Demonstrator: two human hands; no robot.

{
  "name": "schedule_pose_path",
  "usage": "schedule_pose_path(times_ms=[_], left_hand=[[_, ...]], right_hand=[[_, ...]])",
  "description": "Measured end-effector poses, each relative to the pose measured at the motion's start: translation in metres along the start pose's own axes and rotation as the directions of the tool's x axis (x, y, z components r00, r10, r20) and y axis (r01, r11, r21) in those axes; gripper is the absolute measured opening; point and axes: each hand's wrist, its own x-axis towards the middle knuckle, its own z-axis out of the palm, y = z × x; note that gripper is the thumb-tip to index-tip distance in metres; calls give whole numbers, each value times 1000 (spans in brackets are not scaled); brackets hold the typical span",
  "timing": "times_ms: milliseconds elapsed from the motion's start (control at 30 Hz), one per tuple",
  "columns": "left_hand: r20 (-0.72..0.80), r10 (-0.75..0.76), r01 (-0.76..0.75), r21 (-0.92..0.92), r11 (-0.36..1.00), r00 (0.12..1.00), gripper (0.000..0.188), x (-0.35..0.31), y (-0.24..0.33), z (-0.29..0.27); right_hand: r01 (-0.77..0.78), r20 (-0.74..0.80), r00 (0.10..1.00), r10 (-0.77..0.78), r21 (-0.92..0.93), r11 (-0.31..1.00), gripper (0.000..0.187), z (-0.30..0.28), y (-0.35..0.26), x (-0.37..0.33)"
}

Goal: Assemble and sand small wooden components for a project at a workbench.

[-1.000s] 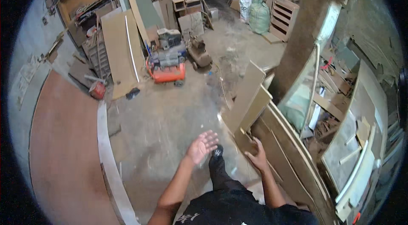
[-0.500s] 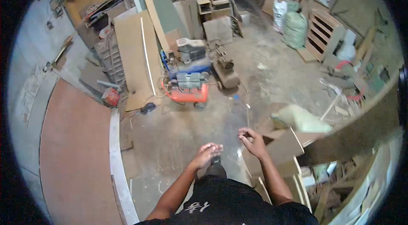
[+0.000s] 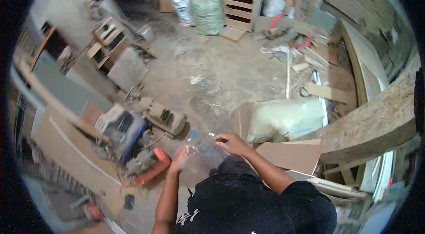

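My left hand (image 3: pixel 180 158) hangs over the floor just right of the orange air compressor (image 3: pixel 152 167), touching nothing that I can see. It is blurred, but its fingers look loosely stretched toward the right. My right hand (image 3: pixel 232 144) is held at waist height with loosely bent fingers and a gap at the thumb; no object shows in it. Nearest to it on the right are a pale stuffed sack (image 3: pixel 287 119) and a brown board (image 3: pixel 292 154). A small blue piece (image 3: pixel 193 133) lies on the floor beyond and between the hands.
A dusty compressor tank (image 3: pixel 164 117) stands ahead left, near leaning boards (image 3: pixel 66 145). Green sacks (image 3: pixel 208 15) and a slatted wooden cabinet (image 3: pixel 241 4) are at the back. Scrap wood (image 3: pixel 330 92) litters the right side, where a thick wooden beam (image 3: pixel 372 123) slants across.
My view has swung to the right, so the compressors now appear farther left and the sacks and cabinet nearer the middle. Both hands remain in front of my body, the right one more bent.
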Motion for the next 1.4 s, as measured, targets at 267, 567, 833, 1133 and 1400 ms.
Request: schedule_pose_path(times_ms=[267,567,833,1133,1400], left_hand=[[170,-95,47,263,964,981,22,252,93,-5],[182,-234,193,216,957,955,17,445,146,-59],[103,-290,268,183,946,951,14,597,183,-129],[306,-381,300,279,912,873,17,826,256,-163],[431,-358,219,338,915,828,23,980,336,-168]], right_hand=[[-238,-414,864,286,165,957,16,-64,62,111],[-94,-501,854,137,110,990,11,-137,94,324],[-13,-477,877,-64,-155,988,13,-184,91,502],[-151,-656,748,103,-17,988,12,-213,129,669],[-174,-765,644,6,-139,975,9,-260,142,774]])
